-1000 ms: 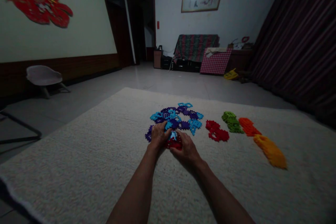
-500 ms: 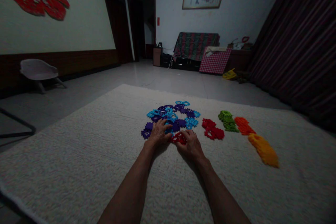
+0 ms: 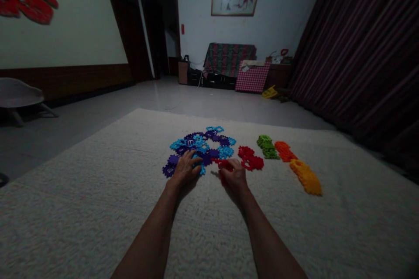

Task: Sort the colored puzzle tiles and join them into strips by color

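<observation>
A flat ring of joined blue and purple plastic pieces [image 3: 203, 146] lies on a cream rug [image 3: 98, 209]. My left hand [image 3: 185, 170] rests on the ring's near edge with its fingers spread over the pieces. Just to its right, my right hand [image 3: 233, 175] is closed on a red piece [image 3: 223, 165], held at the gap in the ring's near right side. Right of the ring lie small heaps of loose pieces: red [image 3: 250, 158], green [image 3: 266, 147], orange [image 3: 285, 151] and yellow [image 3: 307, 177].
The rug's far edge meets a grey tiled floor [image 3: 203, 100]. A pale low chair [image 3: 16, 96] stands at the left wall. A covered sofa [image 3: 227, 61] and a checked board [image 3: 252, 76] stand at the far wall, dark curtains [image 3: 360, 52] along the right.
My right hand has slid to the right with the red piece and away from my left hand. The view has turned to the right, so everything sits further left in the picture.
</observation>
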A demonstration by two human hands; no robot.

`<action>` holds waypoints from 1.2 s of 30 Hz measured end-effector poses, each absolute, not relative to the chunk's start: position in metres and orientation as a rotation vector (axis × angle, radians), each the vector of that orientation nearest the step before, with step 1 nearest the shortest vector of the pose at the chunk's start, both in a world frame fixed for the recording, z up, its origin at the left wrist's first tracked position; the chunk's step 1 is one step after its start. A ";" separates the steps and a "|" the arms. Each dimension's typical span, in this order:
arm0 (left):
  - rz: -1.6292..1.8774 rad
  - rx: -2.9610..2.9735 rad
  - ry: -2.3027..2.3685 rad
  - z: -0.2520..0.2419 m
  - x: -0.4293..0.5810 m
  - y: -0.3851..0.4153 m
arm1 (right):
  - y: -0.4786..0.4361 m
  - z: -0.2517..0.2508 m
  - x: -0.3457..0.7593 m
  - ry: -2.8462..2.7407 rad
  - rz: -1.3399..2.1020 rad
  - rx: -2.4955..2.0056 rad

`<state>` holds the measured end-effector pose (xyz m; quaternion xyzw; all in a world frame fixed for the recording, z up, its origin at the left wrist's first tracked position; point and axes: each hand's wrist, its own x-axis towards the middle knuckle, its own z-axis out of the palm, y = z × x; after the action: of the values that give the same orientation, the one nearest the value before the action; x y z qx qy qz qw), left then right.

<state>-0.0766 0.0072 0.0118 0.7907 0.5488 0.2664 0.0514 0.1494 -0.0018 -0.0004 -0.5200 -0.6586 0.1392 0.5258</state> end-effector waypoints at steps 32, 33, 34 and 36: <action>1.353 1.887 2.047 0.013 -0.107 0.028 | -0.013 0.010 0.129 -1.801 -0.106 -1.300; 1.346 1.881 2.051 0.012 -0.107 0.028 | -0.014 0.011 0.121 -1.839 -0.060 -1.253; 1.343 1.885 2.044 0.012 -0.106 0.028 | -0.015 0.012 0.113 -1.887 -0.010 -1.206; 1.351 1.900 2.023 0.011 -0.104 0.028 | -0.017 0.015 0.095 -2.017 0.071 -1.123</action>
<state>-0.1044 0.0283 0.0110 0.6152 0.6553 0.4376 0.0274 0.0947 -0.0170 0.0148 -0.4446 -0.7988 0.0282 0.4043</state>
